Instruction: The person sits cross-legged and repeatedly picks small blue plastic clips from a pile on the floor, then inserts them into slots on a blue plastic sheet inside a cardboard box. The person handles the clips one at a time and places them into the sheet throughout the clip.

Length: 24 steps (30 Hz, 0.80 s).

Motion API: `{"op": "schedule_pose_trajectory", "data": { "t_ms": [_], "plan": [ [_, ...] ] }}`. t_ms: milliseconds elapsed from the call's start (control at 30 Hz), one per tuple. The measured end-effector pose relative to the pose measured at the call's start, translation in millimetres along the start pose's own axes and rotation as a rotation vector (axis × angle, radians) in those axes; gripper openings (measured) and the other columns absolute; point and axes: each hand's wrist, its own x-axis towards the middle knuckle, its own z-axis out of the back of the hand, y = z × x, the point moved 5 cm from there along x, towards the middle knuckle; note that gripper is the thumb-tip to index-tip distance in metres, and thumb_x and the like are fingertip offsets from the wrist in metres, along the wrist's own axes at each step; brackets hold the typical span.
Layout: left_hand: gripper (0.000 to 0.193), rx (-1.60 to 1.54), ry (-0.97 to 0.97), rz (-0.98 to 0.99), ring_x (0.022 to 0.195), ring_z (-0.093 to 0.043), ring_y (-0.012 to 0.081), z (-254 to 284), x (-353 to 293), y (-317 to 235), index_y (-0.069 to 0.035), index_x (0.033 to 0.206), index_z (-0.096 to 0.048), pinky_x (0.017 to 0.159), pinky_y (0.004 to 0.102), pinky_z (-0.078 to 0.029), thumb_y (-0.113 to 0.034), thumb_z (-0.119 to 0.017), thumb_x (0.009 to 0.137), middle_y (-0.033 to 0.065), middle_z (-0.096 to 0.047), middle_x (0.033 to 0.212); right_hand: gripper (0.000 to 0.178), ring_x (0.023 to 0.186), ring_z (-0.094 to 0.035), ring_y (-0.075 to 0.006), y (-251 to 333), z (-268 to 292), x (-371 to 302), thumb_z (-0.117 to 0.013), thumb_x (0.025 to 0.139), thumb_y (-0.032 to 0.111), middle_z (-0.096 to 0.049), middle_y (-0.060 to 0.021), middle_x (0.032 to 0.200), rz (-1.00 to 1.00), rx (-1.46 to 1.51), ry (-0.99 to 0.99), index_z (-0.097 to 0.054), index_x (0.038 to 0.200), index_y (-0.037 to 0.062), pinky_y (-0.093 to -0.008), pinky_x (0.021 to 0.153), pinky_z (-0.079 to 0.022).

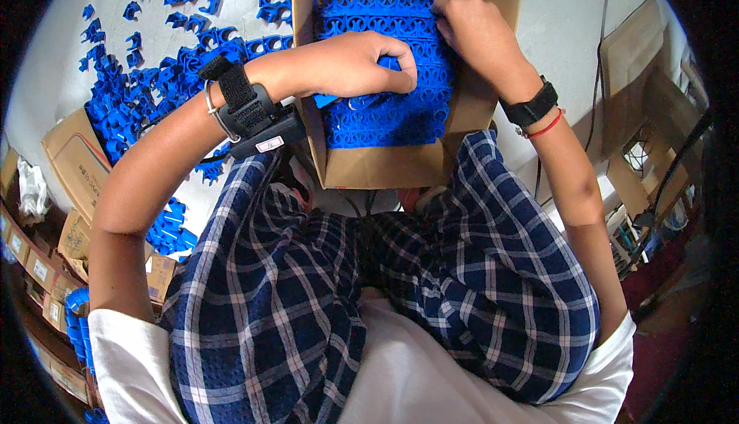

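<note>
An open cardboard box (385, 170) stands between my knees, packed with rows of blue plastic pipe clips (385, 125). Over its middle, my left hand (358, 63) is curled, thumb and fingers closed around blue pipe clips that show in the gap between them. Part of what it holds is hidden under the palm. My right hand (479, 30) reaches over the right wall, its fingers pinched together at the right end of an upper row. The fingertips touch the clips there; whether they grip one is hidden.
A big pile of loose blue clips (146, 108) spreads over the pale floor left of the box. A cardboard flap (73, 154) and smaller cartons (58, 308) lie further left. A dark cable (600, 62) runs down the right side, near leaning cardboard (635, 39).
</note>
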Motion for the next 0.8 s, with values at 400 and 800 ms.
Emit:
{"op": "schedule_pose_trajectory", "data": {
  "t_ms": [400,800],
  "plan": [
    [0.020,0.003,0.000,0.013,0.095,-0.060,0.0110,-0.2,0.4,1.6,-0.003,0.102,-0.066,0.092,0.0281,-0.046,-0.021,-0.061,0.094,0.0038,-0.068,0.099,0.011,0.080,-0.067,-0.0395,0.8,1.4,1.9,-0.057,0.083,0.006,-0.067,-0.0224,0.084,0.064,0.013,-0.069,-0.067,0.085,0.0015,-0.0467,0.073,-0.056],
    [0.020,0.020,-0.013,-0.018,0.095,-0.061,0.0114,0.6,1.1,1.1,-0.003,0.102,-0.066,0.091,0.0282,-0.047,-0.020,-0.061,0.094,0.0042,-0.068,0.099,0.006,0.083,-0.066,-0.0380,0.1,-1.2,4.9,-0.061,0.082,0.006,-0.065,-0.0205,0.084,0.063,0.054,-0.073,-0.063,0.084,0.0004,-0.0458,0.077,-0.056]
  ]
}}
